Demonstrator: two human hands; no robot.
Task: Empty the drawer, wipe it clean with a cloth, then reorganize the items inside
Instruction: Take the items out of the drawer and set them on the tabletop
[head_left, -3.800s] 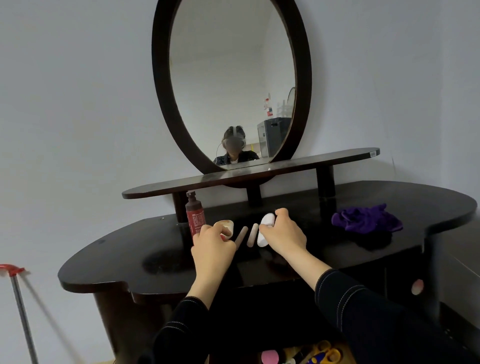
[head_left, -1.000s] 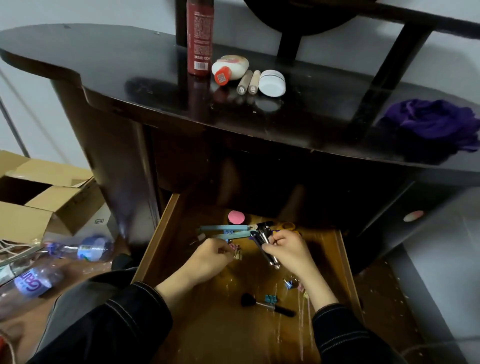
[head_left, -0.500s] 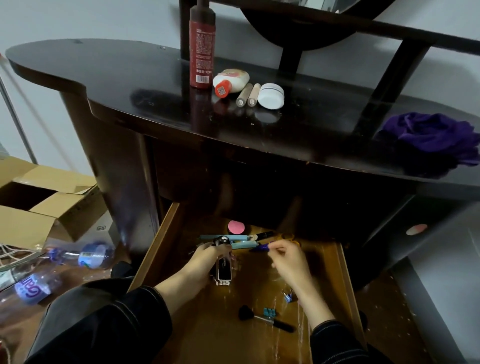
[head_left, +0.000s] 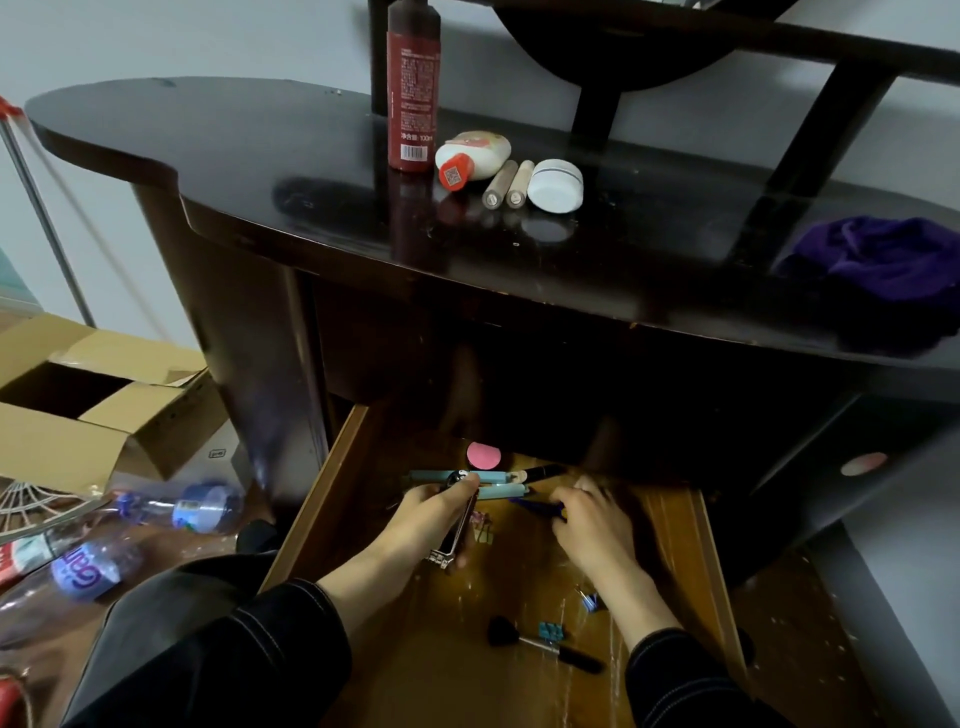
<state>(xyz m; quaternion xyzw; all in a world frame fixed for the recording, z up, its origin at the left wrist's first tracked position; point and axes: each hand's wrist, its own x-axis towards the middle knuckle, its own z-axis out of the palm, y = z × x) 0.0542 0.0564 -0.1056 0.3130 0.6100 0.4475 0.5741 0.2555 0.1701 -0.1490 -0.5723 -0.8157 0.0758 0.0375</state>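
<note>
Left hand (head_left: 426, 525) grip holds a metal tool (head_left: 457, 545), long axis fore-aft, over the drawer (head_left: 311, 499). Right hand (head_left: 592, 525), the nearer one, pinches the right end of a blue pen (head_left: 535, 506) lying crosswise beside the teal tubes (head_left: 498, 491).

Glossy black-brown table (head_left: 260, 171), dark red bottle (head_left: 413, 88) with white print, white jar (head_left: 555, 186), purple cloth (head_left: 883, 257) upper right, orange-brown wood-grain drawer (head_left: 322, 499), pink disc (head_left: 483, 455), pale blue tubes (head_left: 498, 491), silvery tool (head_left: 460, 540), dark blue pen (head_left: 535, 505), tan box (head_left: 78, 415) at left, black white-stitched sleeve (head_left: 249, 649)
</note>
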